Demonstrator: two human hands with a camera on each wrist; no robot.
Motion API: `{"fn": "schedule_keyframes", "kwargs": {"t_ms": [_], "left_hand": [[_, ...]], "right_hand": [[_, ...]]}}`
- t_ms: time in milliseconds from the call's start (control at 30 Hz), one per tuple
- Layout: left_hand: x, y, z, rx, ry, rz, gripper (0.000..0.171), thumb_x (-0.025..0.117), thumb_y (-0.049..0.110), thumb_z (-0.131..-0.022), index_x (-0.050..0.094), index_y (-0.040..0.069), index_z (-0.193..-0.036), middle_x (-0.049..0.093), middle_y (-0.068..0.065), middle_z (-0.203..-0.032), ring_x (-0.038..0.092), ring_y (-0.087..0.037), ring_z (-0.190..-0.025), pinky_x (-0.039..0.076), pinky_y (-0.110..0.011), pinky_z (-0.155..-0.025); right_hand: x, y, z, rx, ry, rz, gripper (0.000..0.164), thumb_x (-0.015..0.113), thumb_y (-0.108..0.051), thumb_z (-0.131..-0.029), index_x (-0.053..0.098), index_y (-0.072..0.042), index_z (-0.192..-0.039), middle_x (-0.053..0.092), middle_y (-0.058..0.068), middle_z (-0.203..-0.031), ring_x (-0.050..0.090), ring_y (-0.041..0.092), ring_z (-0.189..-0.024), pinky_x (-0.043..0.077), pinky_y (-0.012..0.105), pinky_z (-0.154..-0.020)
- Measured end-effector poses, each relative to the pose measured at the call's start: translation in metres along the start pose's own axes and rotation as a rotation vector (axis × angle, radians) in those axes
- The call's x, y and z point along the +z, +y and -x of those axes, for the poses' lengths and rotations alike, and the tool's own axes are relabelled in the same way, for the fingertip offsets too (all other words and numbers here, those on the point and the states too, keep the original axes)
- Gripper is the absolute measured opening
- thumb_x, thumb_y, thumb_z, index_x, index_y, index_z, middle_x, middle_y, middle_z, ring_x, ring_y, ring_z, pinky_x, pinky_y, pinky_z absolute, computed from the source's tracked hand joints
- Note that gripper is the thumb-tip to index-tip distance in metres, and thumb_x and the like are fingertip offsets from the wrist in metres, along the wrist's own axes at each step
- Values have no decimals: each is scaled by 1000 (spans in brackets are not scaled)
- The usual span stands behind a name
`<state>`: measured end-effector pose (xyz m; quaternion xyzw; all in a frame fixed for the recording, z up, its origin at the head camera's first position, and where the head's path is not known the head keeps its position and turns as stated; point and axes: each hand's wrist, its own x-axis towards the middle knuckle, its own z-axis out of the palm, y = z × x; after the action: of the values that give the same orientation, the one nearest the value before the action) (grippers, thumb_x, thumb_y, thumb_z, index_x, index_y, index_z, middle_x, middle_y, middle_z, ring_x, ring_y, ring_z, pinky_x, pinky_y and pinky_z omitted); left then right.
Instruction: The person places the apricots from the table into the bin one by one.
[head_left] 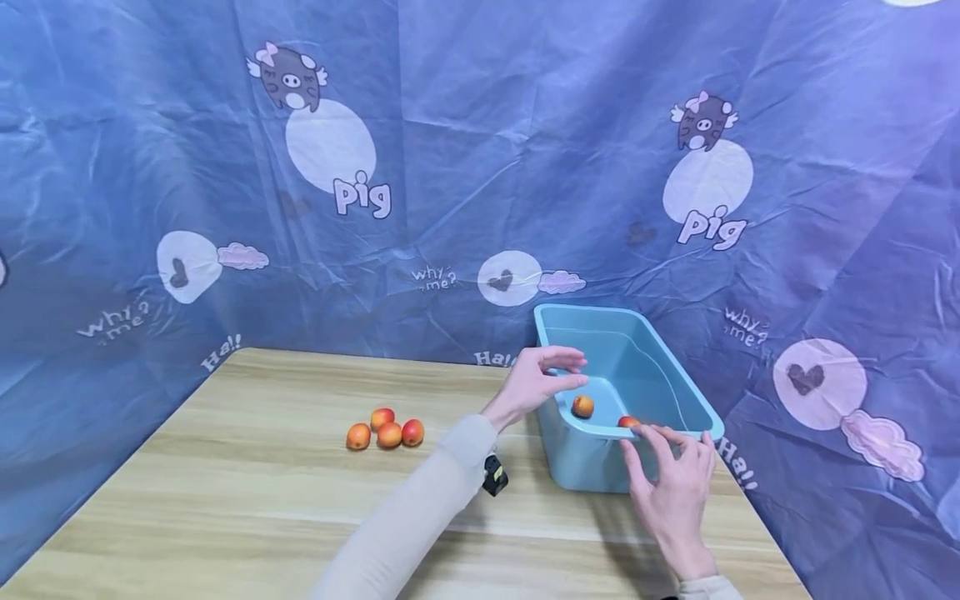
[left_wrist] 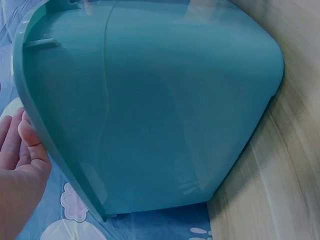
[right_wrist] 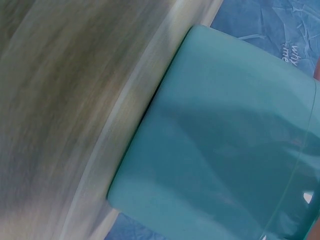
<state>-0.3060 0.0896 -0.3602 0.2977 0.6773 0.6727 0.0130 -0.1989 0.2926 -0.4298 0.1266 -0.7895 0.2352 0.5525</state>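
Observation:
A light-blue plastic bin (head_left: 637, 367) stands at the right of the table. My left hand (head_left: 534, 383) is over its left rim, thumb and fingers apart with nothing between them. In the left wrist view, that hand (left_wrist: 22, 165) appears beside the bin's rim (left_wrist: 55, 150). The fingers of my right hand (head_left: 675, 496) lie over the near rim, the thumb against the outer wall, holding the edge. Inside the bin are an orange-red fruit (head_left: 582, 407), apricot-like, and a second fruit (head_left: 628, 422) partly hidden by the rim. The right wrist view mostly shows the bin's wall (right_wrist: 215, 135).
A cluster of several similar orange-red fruits (head_left: 389, 435) lies on the wooden table (head_left: 247, 492), left of my left forearm. A blue printed cloth (head_left: 450, 167) hangs behind the table and along its right side. A small black device (head_left: 495, 475) sits at my left wrist.

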Motion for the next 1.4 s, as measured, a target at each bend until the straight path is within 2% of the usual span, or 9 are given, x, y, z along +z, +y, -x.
{"fn": "schedule_keyframes", "kwargs": {"t_ms": [133, 300, 500, 667, 767, 900, 967, 1167, 1400], "left_hand": [[-7, 4, 2, 12, -5, 46, 37, 77, 11, -84, 69, 9, -120, 73, -7, -113, 69, -13, -101, 55, -26, -85], [-20, 6, 9, -6, 7, 52, 36, 75, 13, -86, 68, 8, -121, 72, -11, -116, 69, -14, -104, 55, -27, -87], [-37, 5, 19, -46, 55, 62, 35, 74, 16, -88, 67, 5, -120, 72, -13, -115, 69, -11, -99, 53, -23, -76], [-51, 3, 24, -41, 79, 59, 39, 74, 14, -88, 64, -2, -122, 71, -16, -115, 69, -8, -92, 53, -22, -72], [-58, 3, 26, -39, 81, 57, 37, 73, 13, -88, 64, -2, -122, 70, -20, -116, 69, -11, -92, 54, -23, -74], [-68, 3, 30, -36, 74, 56, 33, 72, 14, -89, 66, 0, -120, 70, -20, -115, 69, -26, -98, 55, -25, -75], [-74, 3, 33, -37, 71, 50, 31, 71, 14, -90, 67, 2, -118, 70, -20, -113, 69, -29, -99, 55, -26, -76], [-95, 1, 43, -42, 56, 9, 29, 69, 16, -92, 68, 0, -116, 69, -25, -111, 70, -15, -91, 54, -28, -74], [-123, -2, 57, -62, 79, 5, 29, 67, 17, -93, 68, -1, -116, 73, -17, -107, 70, -23, -96, 55, -31, -77]], "right_hand": [[-1, 2, -2, 0, 1, -3, 49, 58, -50, -94, 71, -3, -101, 59, 23, -101, 43, 42, -90, 18, 67, -111], [0, 1, 0, 5, 0, -5, 48, 59, -50, -93, 72, -4, -100, 60, 22, -101, 43, 42, -89, 19, 68, -110], [1, 0, 2, 7, 4, -4, 49, 59, -52, -93, 72, -5, -100, 60, 22, -100, 43, 41, -89, 19, 67, -110], [0, 0, 2, 5, -3, 1, 50, 58, -51, -94, 72, -3, -100, 59, 23, -101, 44, 42, -90, 18, 68, -110], [-1, 0, 2, 7, -8, 1, 51, 58, -51, -94, 71, -3, -100, 59, 24, -100, 44, 43, -90, 18, 68, -110], [-3, 0, 2, 11, -5, -3, 51, 58, -51, -94, 71, -2, -99, 58, 24, -100, 43, 43, -90, 17, 68, -111], [-4, 0, 2, 13, -4, -5, 51, 58, -51, -94, 71, -2, -99, 58, 24, -100, 43, 43, -90, 17, 68, -111], [-3, -1, 0, 12, -3, -2, 50, 58, -51, -94, 71, -3, -99, 59, 23, -100, 44, 43, -90, 17, 67, -111], [0, -4, -2, 7, 4, 0, 50, 59, -50, -94, 71, -2, -100, 58, 24, -100, 44, 43, -89, 18, 67, -111]]}}
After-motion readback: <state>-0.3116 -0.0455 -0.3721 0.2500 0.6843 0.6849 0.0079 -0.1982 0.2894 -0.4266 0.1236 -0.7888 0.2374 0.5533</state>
